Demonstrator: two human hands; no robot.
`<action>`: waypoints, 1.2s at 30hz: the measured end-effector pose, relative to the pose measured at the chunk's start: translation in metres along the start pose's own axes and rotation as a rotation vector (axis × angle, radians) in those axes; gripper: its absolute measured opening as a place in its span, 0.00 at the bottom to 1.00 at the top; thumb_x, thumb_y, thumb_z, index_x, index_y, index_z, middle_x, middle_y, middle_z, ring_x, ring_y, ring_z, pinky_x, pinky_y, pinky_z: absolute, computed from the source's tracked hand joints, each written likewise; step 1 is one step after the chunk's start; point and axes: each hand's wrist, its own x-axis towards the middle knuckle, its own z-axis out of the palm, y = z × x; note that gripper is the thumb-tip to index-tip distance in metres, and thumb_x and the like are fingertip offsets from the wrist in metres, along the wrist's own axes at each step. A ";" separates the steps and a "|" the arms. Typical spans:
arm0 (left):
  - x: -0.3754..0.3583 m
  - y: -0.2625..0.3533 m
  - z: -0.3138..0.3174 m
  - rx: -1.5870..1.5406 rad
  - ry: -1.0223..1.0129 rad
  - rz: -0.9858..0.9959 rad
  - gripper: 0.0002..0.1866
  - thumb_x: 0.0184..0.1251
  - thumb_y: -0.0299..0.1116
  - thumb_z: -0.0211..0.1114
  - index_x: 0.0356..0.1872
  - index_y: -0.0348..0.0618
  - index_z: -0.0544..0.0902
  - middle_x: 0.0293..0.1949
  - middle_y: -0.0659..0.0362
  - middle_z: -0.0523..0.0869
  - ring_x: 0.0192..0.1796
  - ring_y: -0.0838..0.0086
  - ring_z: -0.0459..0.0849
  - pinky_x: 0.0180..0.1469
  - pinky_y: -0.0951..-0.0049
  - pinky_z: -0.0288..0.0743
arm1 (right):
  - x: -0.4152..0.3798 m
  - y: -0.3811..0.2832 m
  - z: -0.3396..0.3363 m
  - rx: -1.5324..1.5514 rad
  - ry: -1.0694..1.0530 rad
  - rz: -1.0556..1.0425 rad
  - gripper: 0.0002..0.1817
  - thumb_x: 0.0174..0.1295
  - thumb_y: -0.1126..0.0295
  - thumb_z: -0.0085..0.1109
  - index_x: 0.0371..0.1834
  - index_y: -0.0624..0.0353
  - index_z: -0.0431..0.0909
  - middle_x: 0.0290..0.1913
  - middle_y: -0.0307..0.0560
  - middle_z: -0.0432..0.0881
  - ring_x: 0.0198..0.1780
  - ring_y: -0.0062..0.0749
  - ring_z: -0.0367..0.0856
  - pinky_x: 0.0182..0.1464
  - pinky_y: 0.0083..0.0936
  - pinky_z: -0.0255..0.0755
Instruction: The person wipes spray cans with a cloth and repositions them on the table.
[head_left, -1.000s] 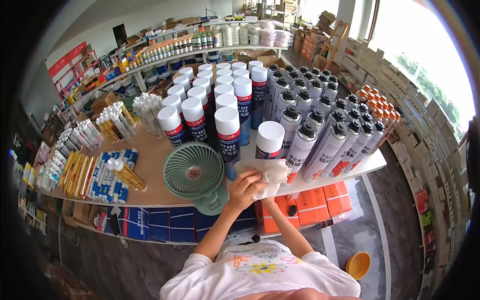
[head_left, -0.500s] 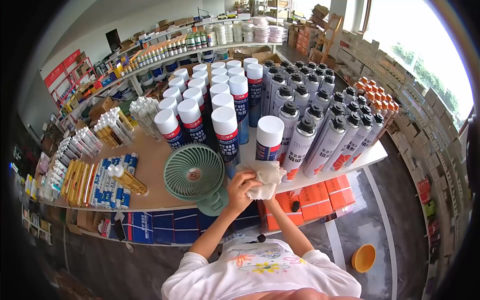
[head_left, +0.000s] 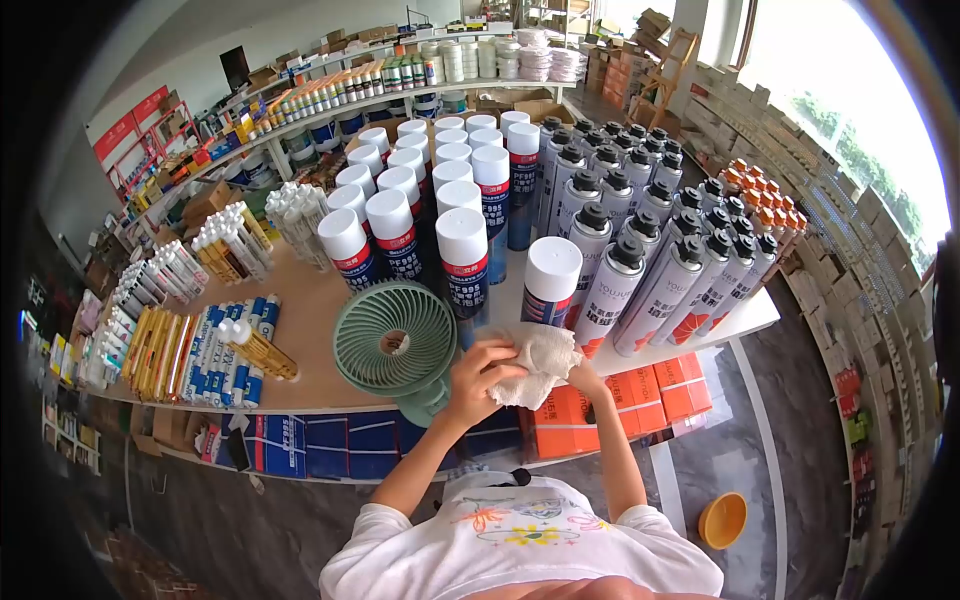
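A crumpled white cloth [head_left: 537, 362] is held at the table's front edge, just below a white-capped can [head_left: 551, 280]. My left hand [head_left: 482, 380] has its fingers wrapped over the cloth's left side. At the cloth's right side is my right hand [head_left: 584, 376], partly behind it, its fingers mostly hidden. A green fan [head_left: 392, 340] stands to the left of my left hand. Behind the cloth are rows of blue cans with white caps [head_left: 463, 262]. Grey cans with black tops [head_left: 608, 290] stand to the right.
Silicone tubes [head_left: 235, 350] lie and stand on the table's left side. Orange boxes [head_left: 640, 398] and blue boxes [head_left: 325, 447] are stacked under the table [head_left: 310, 385]. An orange basin [head_left: 723, 520] sits on the floor. Stocked shelves [head_left: 410, 95] run along the back.
My right hand has moved right and up, from under the cloth to its right side. The cloth is spread a little wider. The view has shifted slightly.
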 end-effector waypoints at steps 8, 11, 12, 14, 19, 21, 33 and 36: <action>0.034 0.021 0.001 0.095 0.067 0.092 0.16 0.41 0.32 0.80 0.36 0.54 0.89 0.46 0.63 0.86 0.52 0.63 0.85 0.53 0.61 0.83 | 0.015 0.080 0.027 0.048 0.167 0.140 0.30 0.62 0.72 0.67 0.68 0.63 0.68 0.61 0.49 0.77 0.62 0.36 0.76 0.62 0.33 0.71; 0.046 0.029 0.008 0.193 0.131 0.172 0.13 0.47 0.32 0.76 0.38 0.54 0.90 0.50 0.64 0.86 0.53 0.65 0.85 0.56 0.63 0.84 | 0.007 0.107 0.065 0.070 0.367 -0.122 0.29 0.64 0.72 0.66 0.68 0.63 0.68 0.61 0.49 0.77 0.62 0.36 0.76 0.62 0.34 0.71; 0.050 0.030 0.011 0.236 0.179 0.214 0.12 0.52 0.32 0.72 0.40 0.53 0.90 0.52 0.65 0.86 0.54 0.67 0.85 0.57 0.65 0.84 | 0.009 0.108 0.071 0.078 0.433 -0.216 0.29 0.64 0.72 0.65 0.67 0.63 0.68 0.61 0.49 0.77 0.62 0.37 0.76 0.62 0.34 0.71; 0.050 0.027 0.016 0.246 0.186 0.206 0.13 0.52 0.32 0.71 0.40 0.54 0.90 0.52 0.66 0.87 0.54 0.67 0.84 0.58 0.66 0.83 | 0.004 0.084 0.076 -0.051 0.468 -0.219 0.25 0.69 0.71 0.60 0.67 0.63 0.68 0.61 0.50 0.76 0.62 0.37 0.75 0.62 0.34 0.72; 0.011 0.006 0.036 0.260 0.002 0.154 0.10 0.49 0.32 0.73 0.36 0.53 0.90 0.51 0.67 0.88 0.51 0.71 0.85 0.57 0.68 0.84 | 0.010 0.083 0.084 0.275 0.521 -0.227 0.19 0.73 0.69 0.54 0.64 0.63 0.70 0.59 0.51 0.77 0.60 0.36 0.76 0.59 0.32 0.74; 0.001 0.004 0.040 0.266 -0.012 0.182 0.10 0.50 0.32 0.72 0.36 0.53 0.90 0.51 0.69 0.88 0.51 0.72 0.84 0.57 0.68 0.84 | 0.008 0.097 0.082 0.125 0.478 -0.227 0.21 0.73 0.66 0.54 0.65 0.63 0.68 0.60 0.53 0.75 0.62 0.42 0.75 0.65 0.37 0.69; 0.026 0.017 0.036 0.352 0.108 0.186 0.10 0.52 0.33 0.69 0.37 0.57 0.90 0.50 0.69 0.88 0.50 0.74 0.85 0.51 0.74 0.83 | 0.008 0.086 0.099 -0.065 0.493 -0.187 0.23 0.73 0.68 0.55 0.68 0.61 0.68 0.64 0.52 0.73 0.65 0.42 0.72 0.64 0.37 0.68; -0.007 0.009 0.045 0.369 -0.034 0.206 0.08 0.52 0.33 0.69 0.34 0.57 0.90 0.50 0.70 0.88 0.49 0.75 0.85 0.52 0.74 0.83 | 0.003 0.098 0.099 -0.173 0.466 -0.206 0.23 0.73 0.68 0.55 0.68 0.61 0.68 0.64 0.52 0.73 0.65 0.42 0.72 0.64 0.37 0.68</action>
